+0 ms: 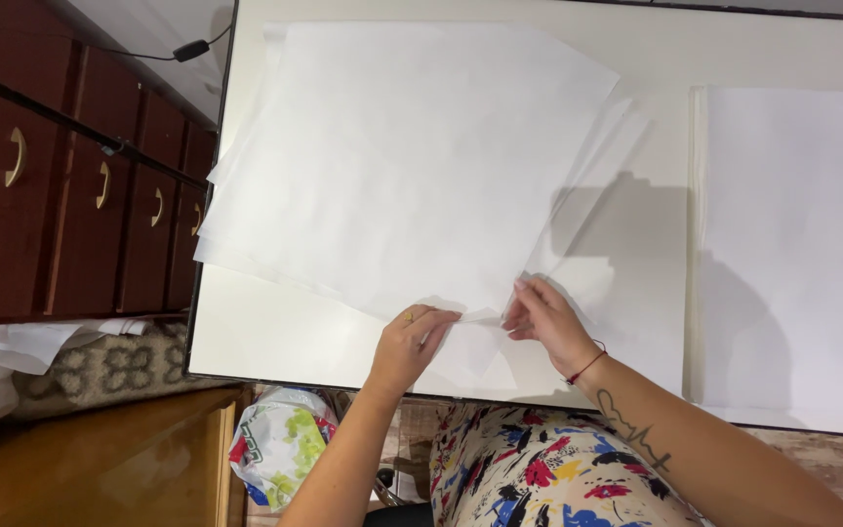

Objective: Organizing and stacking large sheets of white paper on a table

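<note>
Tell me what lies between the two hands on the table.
In the head view, only thin white paper: a creased corner of the large sheet spans the gap between the left hand and the right hand, both pinching it.

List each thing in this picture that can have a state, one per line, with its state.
Left hand: fingers pinching the sheet's near corner.
Right hand: fingers gripping the sheet's edge.
Thin white sheet: spread askew, near corner lifted.
Paper stack: flat, squared, untouched.
Drawers: all shut.
Plastic bag: crumpled on the floor.
</note>
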